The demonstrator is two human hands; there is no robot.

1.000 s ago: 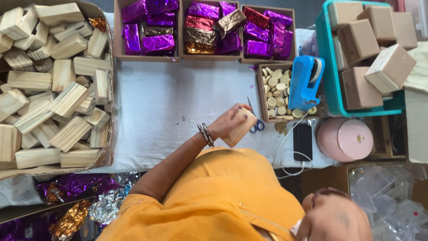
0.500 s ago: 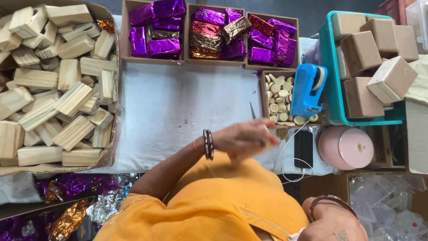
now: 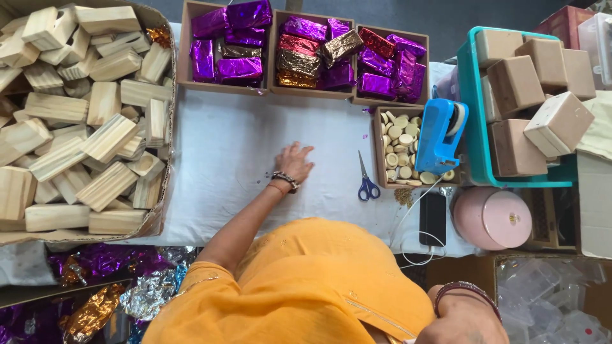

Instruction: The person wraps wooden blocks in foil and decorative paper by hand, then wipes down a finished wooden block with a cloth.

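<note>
My left hand (image 3: 294, 162) lies flat on the white cloth (image 3: 223, 153), fingers apart and holding nothing; beaded bracelets circle its wrist. Blue-handled scissors (image 3: 366, 181) lie on the cloth just to its right. Beyond it stand three cardboard boxes (image 3: 269, 57) of blocks wrapped in purple, red and gold foil. My right hand (image 3: 462, 315) is at the bottom right edge with a dark bangle on the wrist; it is mostly cut off, so its fingers are hidden.
A big carton of bare wooden blocks (image 3: 83, 114) fills the left. To the right are a small box of round wooden discs (image 3: 398, 146), a blue tape dispenser (image 3: 441, 134), a teal crate of tan boxes (image 3: 529, 95), a phone (image 3: 433, 218) and a pink round tin (image 3: 492, 218). Foil sheets (image 3: 115, 280) lie at the lower left.
A second ago my left hand held a small tan block near the scissors. It has let go, moved left, and now rests empty on the cloth.
</note>
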